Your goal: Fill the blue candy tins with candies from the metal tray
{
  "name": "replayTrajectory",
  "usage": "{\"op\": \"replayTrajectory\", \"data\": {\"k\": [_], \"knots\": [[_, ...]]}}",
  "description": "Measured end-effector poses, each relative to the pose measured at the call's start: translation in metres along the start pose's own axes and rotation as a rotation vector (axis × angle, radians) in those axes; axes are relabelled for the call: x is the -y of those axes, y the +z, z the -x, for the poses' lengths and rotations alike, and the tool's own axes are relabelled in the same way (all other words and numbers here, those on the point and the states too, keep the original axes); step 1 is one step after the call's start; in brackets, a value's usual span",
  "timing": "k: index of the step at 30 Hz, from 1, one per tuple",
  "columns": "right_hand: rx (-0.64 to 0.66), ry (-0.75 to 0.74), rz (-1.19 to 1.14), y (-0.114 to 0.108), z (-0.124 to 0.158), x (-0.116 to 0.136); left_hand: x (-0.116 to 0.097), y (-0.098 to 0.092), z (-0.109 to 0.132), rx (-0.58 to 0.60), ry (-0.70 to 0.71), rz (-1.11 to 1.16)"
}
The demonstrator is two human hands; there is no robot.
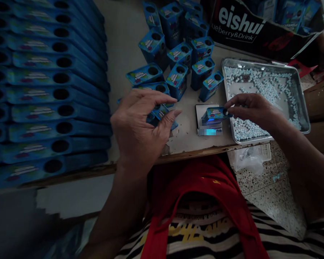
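Two hands over the bench [124, 43]: the right hand [255, 109] pinches a box [214, 114] on the scale [209, 127] beside the tray [259, 64]; the left hand [140, 126] hovers, fingers wide, above loose boxes [162, 112]

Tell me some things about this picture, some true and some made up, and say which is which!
1. The right hand pinches a small blue box that sits on the little scale. True.
2. The metal tray is filled with red sweets. False: it holds pale blue sweets.
3. The left hand is inside the tray. False: it is over the loose blue boxes left of the scale, fingers spread.
4. A long stack of blue boxes fills the left side of the table. True.
5. The open boxes near the tray each have a round hole on top. True.
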State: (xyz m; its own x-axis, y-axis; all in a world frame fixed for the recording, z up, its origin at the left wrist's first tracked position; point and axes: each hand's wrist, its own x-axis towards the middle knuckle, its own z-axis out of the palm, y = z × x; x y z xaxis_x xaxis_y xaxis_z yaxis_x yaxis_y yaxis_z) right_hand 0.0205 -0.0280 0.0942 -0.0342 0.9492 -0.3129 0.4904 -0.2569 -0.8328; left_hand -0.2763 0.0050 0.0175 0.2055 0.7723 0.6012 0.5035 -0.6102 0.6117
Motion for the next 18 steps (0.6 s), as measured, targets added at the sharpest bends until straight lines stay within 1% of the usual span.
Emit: {"op": "replayTrajectory", "data": {"k": [3,5,6,8,11,13,14,16,18], "knots": [[-0.013,-0.003,-0.06,-0.008,-0.002,-0.007,0.0,0.004,0.001,0.004,0.005,-0.002],[-0.059,-0.019,-0.106,-0.02,-0.005,-0.02,-0.002,0.007,0.001,0.026,0.021,-0.003],[-0.095,-0.028,-0.092,-0.028,-0.006,-0.028,-0.004,0.009,0.001,0.042,0.027,-0.001],[-0.181,-0.052,0.051,-0.043,-0.011,-0.045,-0.011,0.017,0.001,0.089,0.04,0.012],[-0.332,-0.168,0.408,-0.056,-0.024,-0.06,-0.026,0.036,0.002,0.178,0.081,0.033],[-0.415,-0.297,0.544,-0.053,-0.038,-0.061,-0.037,0.056,0.002,0.266,0.102,0.025],[-0.428,-0.359,0.572,-0.048,-0.048,-0.059,-0.041,0.067,0.002,0.316,0.105,0.01],[-0.373,-0.443,0.623,-0.035,-0.069,-0.055,-0.048,0.089,0.002,0.416,0.102,-0.047],[-0.253,-0.45,0.711,-0.022,-0.091,-0.052,-0.051,0.106,0.001,0.5,0.09,-0.105]]}}
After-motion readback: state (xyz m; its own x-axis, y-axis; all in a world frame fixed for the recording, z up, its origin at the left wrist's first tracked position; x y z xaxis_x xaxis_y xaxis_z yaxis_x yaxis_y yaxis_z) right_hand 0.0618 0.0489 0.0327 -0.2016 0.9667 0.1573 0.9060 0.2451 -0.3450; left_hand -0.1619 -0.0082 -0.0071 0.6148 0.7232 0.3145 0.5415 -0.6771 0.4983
